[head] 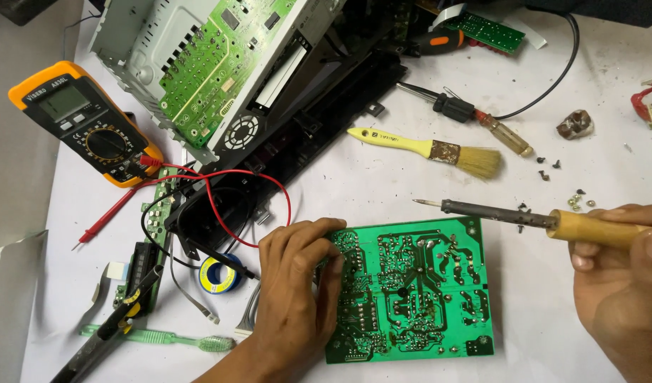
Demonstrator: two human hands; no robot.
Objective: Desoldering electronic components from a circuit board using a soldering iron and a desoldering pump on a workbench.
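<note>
White tabletop [382, 184] was crowded: grey metal chassis [138, 35] with a green board on top at upper left, orange multimeter [85, 120] with red and black leads, yellow-handled brush [428, 147], screwdriver [475, 117], loose screws [549, 167]. Green circuit board [411, 287] lay solder side up at centre front, nothing covering it but fingers. Left hand [294, 284] clutched its left edge, thumb on top. Right hand [620, 284] gripped the wooden-handled soldering iron [524, 218], tip pointing left above the board's top edge.
</note>
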